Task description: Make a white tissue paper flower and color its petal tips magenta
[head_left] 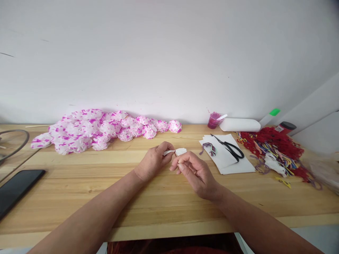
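Note:
My left hand (155, 160) is closed on a narrow strip of folded white paper (181, 151), pinching it between thumb and fingers. A thin dark red yarn (175, 153) crosses the strip near its middle. Just to the right, my right hand (197, 176) has thumb and forefinger pressed together, apparently on the yarn's end, which its fingers mostly hide. Both hands are above the wooden table (143, 208), close to each other. The strip's fanned right end shows behind my right fingers.
White-and-magenta paper flowers (79, 130) line the wall. Black scissors (230, 148) and yarn scraps (209, 148) lie on white paper sheets (238, 168). Right of these are a yarn heap (275, 144) and a cup of purple liquid (213, 121). A phone (18, 188) lies left.

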Tool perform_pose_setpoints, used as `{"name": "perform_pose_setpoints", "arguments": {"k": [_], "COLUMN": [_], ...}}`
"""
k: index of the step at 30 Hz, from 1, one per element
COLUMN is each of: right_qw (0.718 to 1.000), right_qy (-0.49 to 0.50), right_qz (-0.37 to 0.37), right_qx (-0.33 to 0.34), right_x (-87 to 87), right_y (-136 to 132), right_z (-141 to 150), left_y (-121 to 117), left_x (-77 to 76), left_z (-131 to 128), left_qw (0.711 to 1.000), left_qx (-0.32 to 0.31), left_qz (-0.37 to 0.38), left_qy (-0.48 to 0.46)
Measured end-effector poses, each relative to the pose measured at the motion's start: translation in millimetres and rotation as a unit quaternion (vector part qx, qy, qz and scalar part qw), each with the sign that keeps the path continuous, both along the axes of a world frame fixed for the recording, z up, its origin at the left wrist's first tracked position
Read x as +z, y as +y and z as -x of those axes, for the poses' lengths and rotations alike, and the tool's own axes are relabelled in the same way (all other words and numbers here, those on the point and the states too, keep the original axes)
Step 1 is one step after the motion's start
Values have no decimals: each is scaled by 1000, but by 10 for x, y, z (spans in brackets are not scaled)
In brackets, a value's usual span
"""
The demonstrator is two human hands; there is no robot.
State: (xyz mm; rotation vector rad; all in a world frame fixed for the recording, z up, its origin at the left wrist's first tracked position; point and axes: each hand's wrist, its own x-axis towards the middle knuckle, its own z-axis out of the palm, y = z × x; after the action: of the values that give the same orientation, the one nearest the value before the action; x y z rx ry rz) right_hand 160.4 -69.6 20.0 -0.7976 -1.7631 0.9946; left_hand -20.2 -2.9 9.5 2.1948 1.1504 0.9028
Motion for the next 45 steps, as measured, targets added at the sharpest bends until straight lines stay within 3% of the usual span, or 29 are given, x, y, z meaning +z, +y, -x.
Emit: {"name": "perform_pose_setpoints", "arguments": {"k": [8, 12, 16, 19, 22, 27, 29, 34, 36, 40, 45], "right_qw": [998, 998, 992, 975, 945, 893, 873, 840, 847, 887, 915], "right_qy": [42, 42, 99, 168, 226, 282, 301, 350, 351, 304, 258], "right_qz": [5, 13, 74, 148, 233, 342, 376, 410, 396, 346, 307], "right_qx": [-43, -52, -35, 1, 34, 73, 77, 64, 52, 36, -26], "right_x": [45, 86, 108, 106, 99, 22, -45, -185, -195, -164, -178], "right_y": [28, 30, 98, 197, 289, 345, 351, 363, 354, 323, 317], "right_z": [-60, -101, -165, -222, -263, -214, -164, -57, -27, 14, 42], "left_y": [12, -7, -35, -71, -128, -221, -227, -162, -133, -105, -108], "left_x": [-29, 17, 82, 130, 164, 163, 141, 55, 22, -31, -112], "left_z": [10, 8, 9, 8, -3, -45, -69, -130, -146, -160, -172], "left_qw": [994, 992, 990, 987, 977, 914, 904, 910, 918, 932, 950], "left_qx": [-54, -78, -110, -150, -188, -240, -228, -147, -115, -69, -18], "left_qz": [-77, -71, -49, -1, 97, 277, 286, 263, 245, 219, 185], "left_qy": [52, 70, 78, 58, -5, -174, -220, -284, -290, -280, -249]}}
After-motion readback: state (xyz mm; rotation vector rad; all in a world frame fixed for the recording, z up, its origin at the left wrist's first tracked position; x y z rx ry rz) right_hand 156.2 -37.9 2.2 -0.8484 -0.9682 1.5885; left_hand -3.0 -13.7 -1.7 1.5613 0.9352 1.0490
